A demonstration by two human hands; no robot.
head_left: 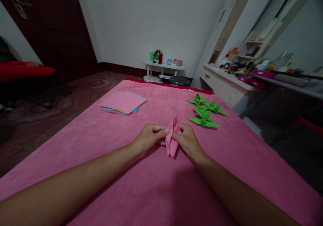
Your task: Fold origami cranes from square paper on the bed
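A partly folded piece of pink origami paper is held upright between my two hands, over the middle of the pink cloth. My left hand pinches its left side, thumb on the near face. On the other side, my right hand grips the paper with its thumb pressed into a fold; some of its fingers are hidden behind. Several green folded paper cranes stand in a cluster to the right, beyond my right hand. Farther left lies a stack of square paper sheets, pink on top with green and blue edges showing.
The pink cloth covers the surface I work on. Behind it stands a small white table with a cup, a plant and boxes. A cluttered white dresser is at the right. A red seat stands at the left near a dark door.
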